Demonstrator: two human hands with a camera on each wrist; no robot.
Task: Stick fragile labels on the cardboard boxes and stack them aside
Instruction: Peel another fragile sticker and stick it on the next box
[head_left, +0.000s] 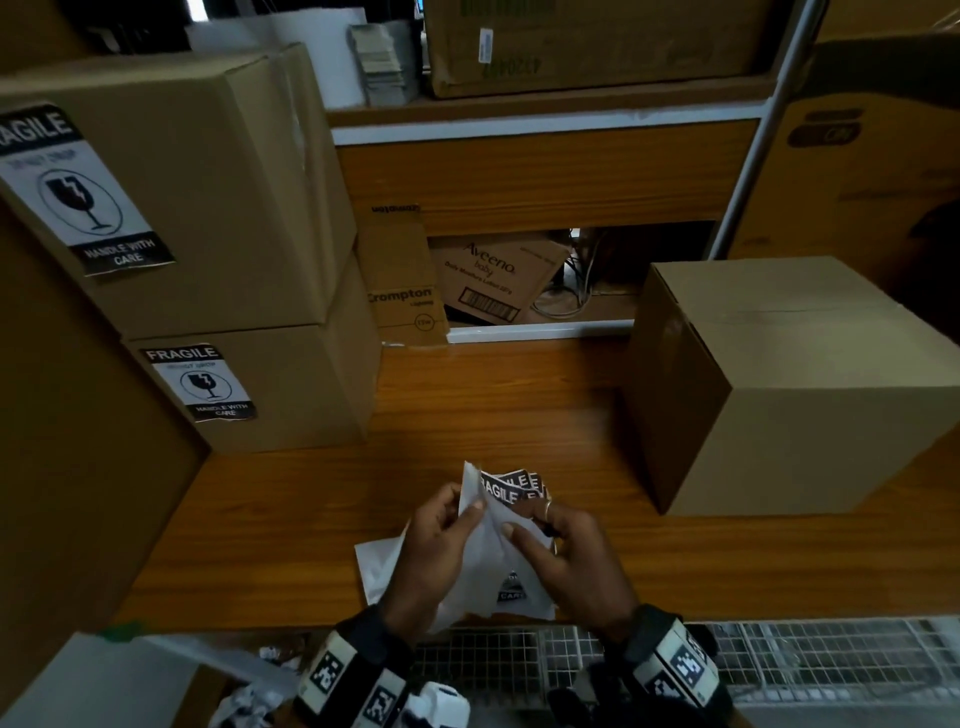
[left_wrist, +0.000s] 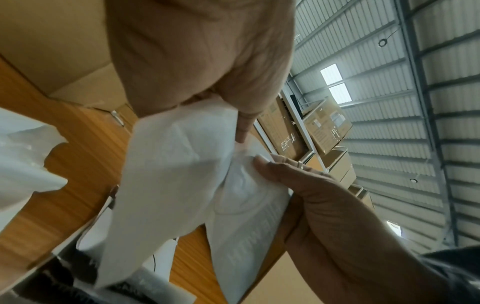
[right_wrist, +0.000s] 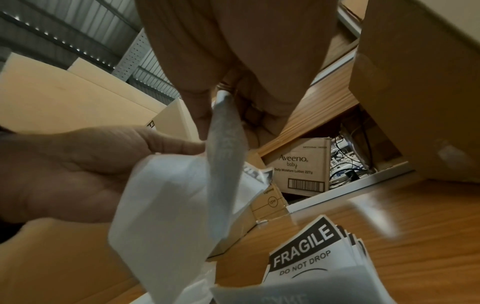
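Peeling a label (head_left: 491, 525), your left hand (head_left: 434, 551) pinches the white backing and your right hand (head_left: 563, 556) pinches the sticker. An unlabelled box (head_left: 789, 384) sits beyond your right hand, the nearer one.

A white label (head_left: 485, 525) is held up near the table's front edge; more labels (head_left: 511, 488) lie fanned beneath. Two labelled boxes (head_left: 249, 384) are stacked far left; a plain box (head_left: 810, 395) sits right.

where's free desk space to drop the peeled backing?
Bare wood between the labelled stack and the unlabelled box, ahead of the hands. Also a strip left of the left hand. Crowded under both hands: loose fragile labels and backing sheets.
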